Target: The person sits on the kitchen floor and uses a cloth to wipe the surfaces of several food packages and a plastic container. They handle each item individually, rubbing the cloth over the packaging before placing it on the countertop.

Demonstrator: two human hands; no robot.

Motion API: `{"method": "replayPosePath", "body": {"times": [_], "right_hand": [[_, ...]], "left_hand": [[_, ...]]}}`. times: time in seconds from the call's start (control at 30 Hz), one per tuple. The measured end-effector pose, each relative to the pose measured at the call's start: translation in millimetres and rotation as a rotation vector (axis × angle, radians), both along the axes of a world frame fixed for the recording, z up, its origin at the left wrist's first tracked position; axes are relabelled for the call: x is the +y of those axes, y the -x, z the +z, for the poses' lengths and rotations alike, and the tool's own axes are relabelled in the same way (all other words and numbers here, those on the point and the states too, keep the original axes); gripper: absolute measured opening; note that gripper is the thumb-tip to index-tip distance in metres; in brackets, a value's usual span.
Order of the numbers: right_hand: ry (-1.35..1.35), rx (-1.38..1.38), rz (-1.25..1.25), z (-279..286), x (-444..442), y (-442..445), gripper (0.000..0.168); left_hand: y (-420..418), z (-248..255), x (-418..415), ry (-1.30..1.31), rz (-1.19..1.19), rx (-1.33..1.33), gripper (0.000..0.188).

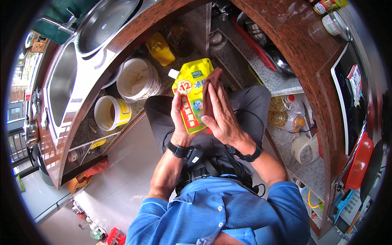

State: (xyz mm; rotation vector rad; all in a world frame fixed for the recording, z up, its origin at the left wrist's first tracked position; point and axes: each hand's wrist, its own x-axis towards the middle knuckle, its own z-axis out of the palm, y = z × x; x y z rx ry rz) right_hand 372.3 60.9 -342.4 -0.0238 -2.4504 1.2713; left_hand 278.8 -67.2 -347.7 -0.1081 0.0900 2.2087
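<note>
A yellow and red spouted seasoning pouch (192, 101) with a white cap stands tilted above my lap. My left hand (179, 118) holds it by its lower left edge, thumb along the side. Against the pouch's right part my right hand (219, 118) presses a brown cloth (211, 88), fingers laid flat over it. The cloth hides some of the pouch's printed front. Both wrists wear black straps.
Open cupboard shelves curve around me. Two white plastic buckets (137, 80) (112, 113) and a yellow container (160, 49) stand at left; oil bottles (278, 118) and a red tray (254, 44) are at right. Above the left shelf is a steel sink (62, 85).
</note>
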Motion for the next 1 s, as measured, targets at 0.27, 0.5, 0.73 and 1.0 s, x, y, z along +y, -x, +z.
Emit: {"method": "replayPosePath", "body": {"times": [0.27,0.5,0.73,1.0], "right_hand": [[-0.198,0.040,-0.006,13.6,29.2,33.4,0.077],[-0.311,0.006,0.153,28.3,-0.4,14.7,0.069],[-0.426,0.052,0.288,1.4,-11.6,-17.7,0.056],[-0.225,0.112,-0.163,-10.2,20.4,-11.2,0.036]], "left_hand": [[-17.7,-6.0,-4.8,0.069,-0.146,0.061,0.082],[-5.9,-8.2,10.7,-0.085,0.066,0.094,0.056],[-8.6,-6.7,-3.1,0.376,0.012,0.089,0.075],[1.2,-15.9,-1.9,-0.028,-0.105,-0.086,0.077]]}}
